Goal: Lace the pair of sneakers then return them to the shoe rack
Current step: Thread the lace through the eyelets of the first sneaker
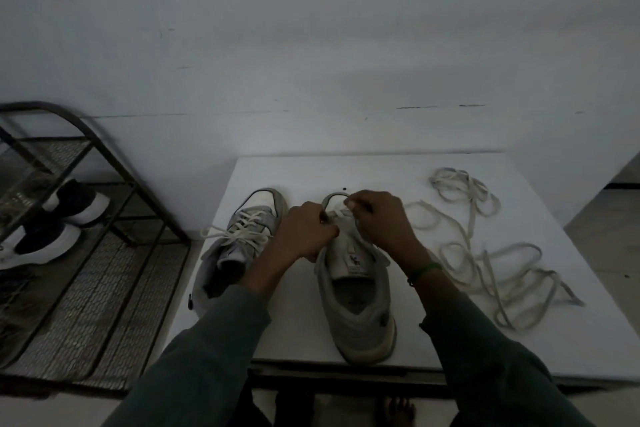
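Grey sneakers, two of them, sit on the white table [381,170] with toes at 12 o'clock. One, the left sneaker [239,246], carries a lace through its eyelets. At its 3 o'clock the right sneaker [356,291] has two hands at its toe end: left hand [308,234] curled and pinching the lace [337,213], right hand [381,218] pinching it too. Further toward 3 o'clock lies one tangle of loose laces [485,246]. At 9 o'clock, one shoe rack [69,218] holds two dark-and-white shoes [78,201].

Both hands work at the right sneaker [356,291] on the white table [398,170]: left hand [308,232] and right hand [381,218] pinch its lace [337,213]; loose laces [485,246] lie right.
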The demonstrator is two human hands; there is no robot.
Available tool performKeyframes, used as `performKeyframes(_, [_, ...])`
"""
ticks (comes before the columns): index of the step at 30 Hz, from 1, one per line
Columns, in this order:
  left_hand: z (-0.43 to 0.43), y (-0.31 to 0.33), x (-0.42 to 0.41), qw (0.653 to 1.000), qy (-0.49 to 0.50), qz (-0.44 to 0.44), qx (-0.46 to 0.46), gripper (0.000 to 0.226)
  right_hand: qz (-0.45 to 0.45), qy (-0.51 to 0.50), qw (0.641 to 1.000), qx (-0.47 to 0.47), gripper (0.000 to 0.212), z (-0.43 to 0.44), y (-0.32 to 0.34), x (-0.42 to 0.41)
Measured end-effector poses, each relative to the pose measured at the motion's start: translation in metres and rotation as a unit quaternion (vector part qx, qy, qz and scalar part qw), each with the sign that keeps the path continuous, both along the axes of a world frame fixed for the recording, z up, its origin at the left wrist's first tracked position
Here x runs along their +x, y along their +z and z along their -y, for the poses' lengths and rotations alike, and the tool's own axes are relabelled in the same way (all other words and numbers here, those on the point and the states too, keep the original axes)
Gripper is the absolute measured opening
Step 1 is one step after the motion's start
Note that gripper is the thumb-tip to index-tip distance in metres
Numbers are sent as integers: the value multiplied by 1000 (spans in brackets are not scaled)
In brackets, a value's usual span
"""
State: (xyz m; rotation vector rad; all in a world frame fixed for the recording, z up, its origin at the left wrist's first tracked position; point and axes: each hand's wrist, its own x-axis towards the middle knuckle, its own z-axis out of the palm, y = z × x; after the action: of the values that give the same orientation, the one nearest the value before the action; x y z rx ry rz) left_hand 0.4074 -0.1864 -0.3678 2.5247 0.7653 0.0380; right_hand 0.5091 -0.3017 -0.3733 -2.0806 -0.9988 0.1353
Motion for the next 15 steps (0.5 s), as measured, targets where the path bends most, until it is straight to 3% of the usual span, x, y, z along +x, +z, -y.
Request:
performKeyframes(5, [-1,-11,-10,989,38,109,-87,36,-71,15,997,-15,7,-2,0,-3])
performKeyframes(10, [-3,-14,-18,955,81,185,-217,27,4,39,997,-62,25,-11,-6,-5])
performKeyframes(15, [-12,-18,-21,930,117,183,-296,23,38,66,995,-72,19,-18,-4,-12])
